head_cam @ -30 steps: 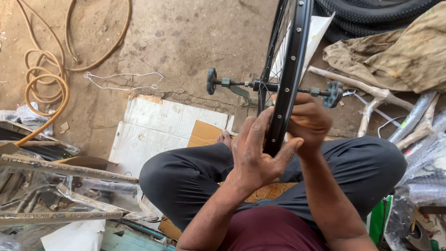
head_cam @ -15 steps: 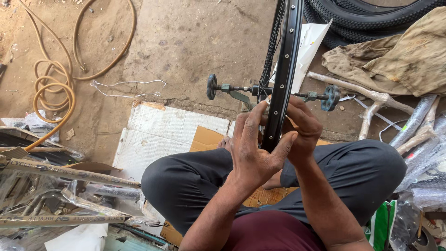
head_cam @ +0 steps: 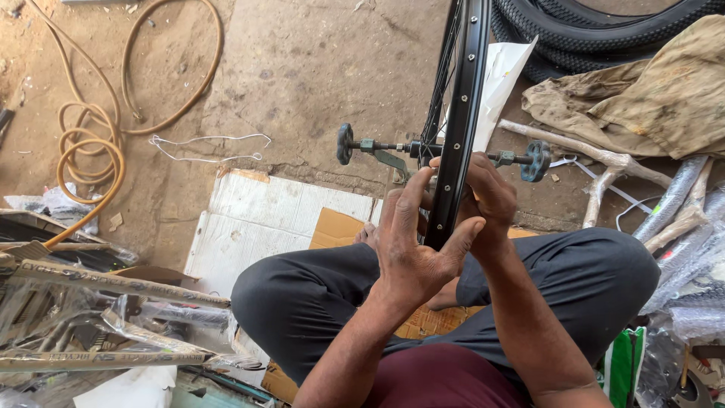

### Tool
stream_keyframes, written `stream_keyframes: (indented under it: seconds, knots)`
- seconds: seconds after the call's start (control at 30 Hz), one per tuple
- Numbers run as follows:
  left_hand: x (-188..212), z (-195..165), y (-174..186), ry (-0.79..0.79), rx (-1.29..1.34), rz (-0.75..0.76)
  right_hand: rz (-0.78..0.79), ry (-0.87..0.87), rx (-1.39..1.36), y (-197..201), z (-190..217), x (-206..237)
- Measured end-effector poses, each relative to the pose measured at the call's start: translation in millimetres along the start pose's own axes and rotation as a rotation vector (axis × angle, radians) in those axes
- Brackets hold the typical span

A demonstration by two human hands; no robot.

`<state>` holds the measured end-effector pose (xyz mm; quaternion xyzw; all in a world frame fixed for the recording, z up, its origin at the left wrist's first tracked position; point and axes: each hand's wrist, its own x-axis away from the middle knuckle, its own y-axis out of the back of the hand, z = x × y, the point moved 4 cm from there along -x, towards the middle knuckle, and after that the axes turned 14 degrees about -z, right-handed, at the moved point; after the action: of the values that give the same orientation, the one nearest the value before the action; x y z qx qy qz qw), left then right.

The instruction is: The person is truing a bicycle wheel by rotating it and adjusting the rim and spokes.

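Both hands now press the black wheel rim (head_cam: 461, 151): left hand (head_cam: 411, 253) open-fingered, right hand (head_cam: 487, 200) seemingly gripping, barely shifted.

Open concrete floor (head_cam: 302, 68) ahead and to the left, crossed only by a coiled tan hose (head_cam: 91, 151) and a thin white wire (head_cam: 208, 140); flat cardboard (head_cam: 257, 219) below it, free to reach over. Blocked ahead by the upright black wheel rim (head_cam: 461, 113) and its axle stand (head_cam: 442, 149) jutting to both sides. Crowded on the right by tyres (head_cam: 596, 30), a crumpled cloth (head_cam: 649, 98) and wrapped tubes (head_cam: 680, 219); on the left by wrapped frame parts (head_cam: 91, 317).
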<state>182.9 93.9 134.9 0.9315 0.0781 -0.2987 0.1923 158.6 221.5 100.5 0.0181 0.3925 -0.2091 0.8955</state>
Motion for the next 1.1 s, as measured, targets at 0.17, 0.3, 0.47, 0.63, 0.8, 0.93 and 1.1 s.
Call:
stream_keyframes:
  seconds: [0.17,0.3,0.47,0.63,0.8,0.93,1.1]
  knots:
    - [4.5,4.6,-0.8,0.010,0.014,0.010,-0.054,-0.394,-0.351,6.4,-9.6,8.4]
    - [4.3,7.9,-2.9,0.023,0.066,0.041,0.014,-0.372,-0.409,3.9,-14.6,6.5]
    - [3.4,2.7,2.7,-0.060,0.055,-0.001,-0.130,-0.266,-0.474,-0.6,-10.8,11.2]
    - [1.6,2.9,3.1,-0.003,0.058,0.015,-0.109,-0.332,-0.388,5.3,-9.5,14.6]
    - [3.1,-0.9,2.6,-0.058,0.015,-0.026,-0.234,-0.446,-0.562,-0.5,-11.7,26.2]
    - [8.3,-2.4,0.6,-0.053,0.035,-0.058,-0.228,-0.446,-0.560,-2.1,-10.4,32.3]
    - [13.3,-3.2,-3.4,-0.187,-0.108,-0.086,-0.184,-0.348,-0.458,1.2,-2.3,36.2]
